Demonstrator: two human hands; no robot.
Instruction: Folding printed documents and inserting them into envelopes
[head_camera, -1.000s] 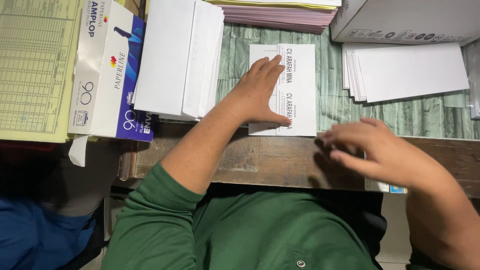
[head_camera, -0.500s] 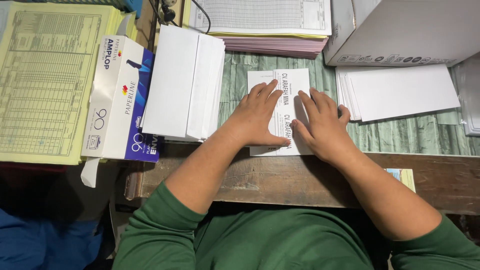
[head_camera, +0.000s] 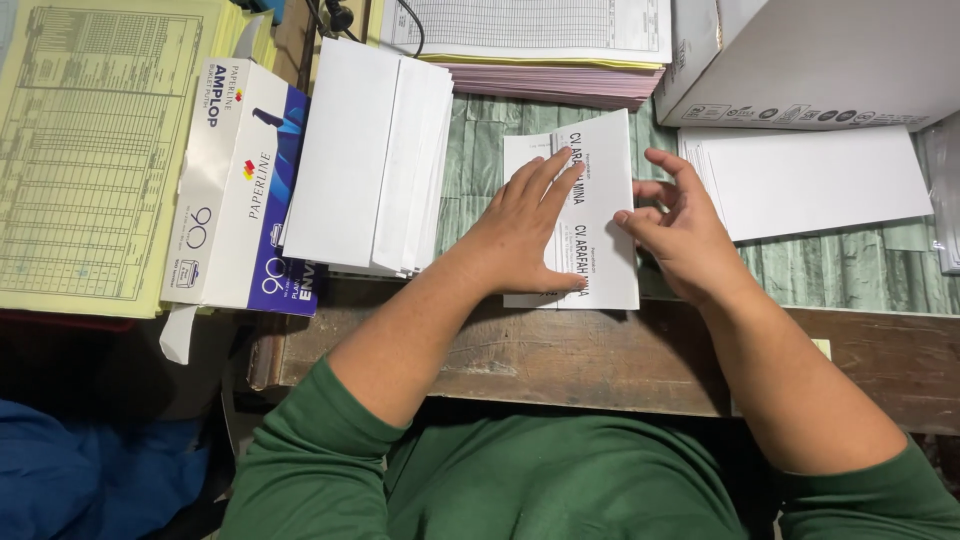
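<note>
A worn wooden surface (head_camera: 560, 360) is seen, topped by green wood-grain covering (head_camera: 830, 270); everything's pretty evenly lit, dark underneath.

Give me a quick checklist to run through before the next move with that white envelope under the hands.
1. Left hand flat on the envelope, pinning it: ok.
2. Right hand at the envelope's right edge, fingertips touching it: ok.
3. Envelope fully on the desk, not hanging over the front edge: ok.
4. Envelope apart from the envelope stack on the left: ok.
5. Loose white sheets on the right kept away from the working envelope: ok.
6. Whether the envelope is filled or sealed: cannot tell.
</note>
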